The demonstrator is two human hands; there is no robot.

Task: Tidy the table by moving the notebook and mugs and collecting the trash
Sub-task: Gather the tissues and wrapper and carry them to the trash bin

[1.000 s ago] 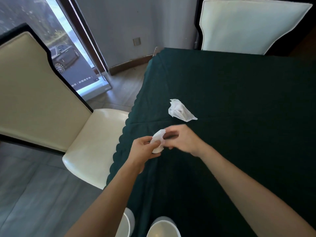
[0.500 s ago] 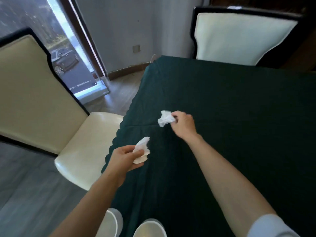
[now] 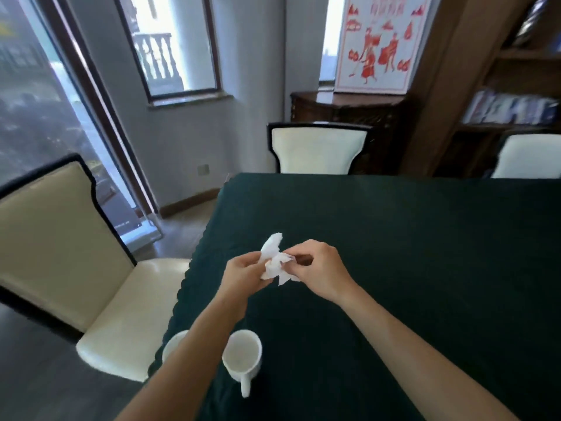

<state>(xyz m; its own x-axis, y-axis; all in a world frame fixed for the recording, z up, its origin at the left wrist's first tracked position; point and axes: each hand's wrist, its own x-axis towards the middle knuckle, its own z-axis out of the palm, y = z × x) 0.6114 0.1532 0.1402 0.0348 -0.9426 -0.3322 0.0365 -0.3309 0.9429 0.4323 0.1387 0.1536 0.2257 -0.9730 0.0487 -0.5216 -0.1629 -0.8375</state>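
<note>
Over the green tablecloth (image 3: 425, 253), both hands' grips pinch crumpled tissue (image 3: 274, 262) beside cream chairs (image 3: 57, 244).

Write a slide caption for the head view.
Both hands, left hand and right hand, bunch white tissues above the green tablecloth; two mugs nearby.

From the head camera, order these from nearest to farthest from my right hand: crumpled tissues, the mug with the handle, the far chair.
1. Crumpled tissues, pinched by the right hand.
2. Mug with the handle, below left, near table edge.
3. Far chair, across the table.
</note>
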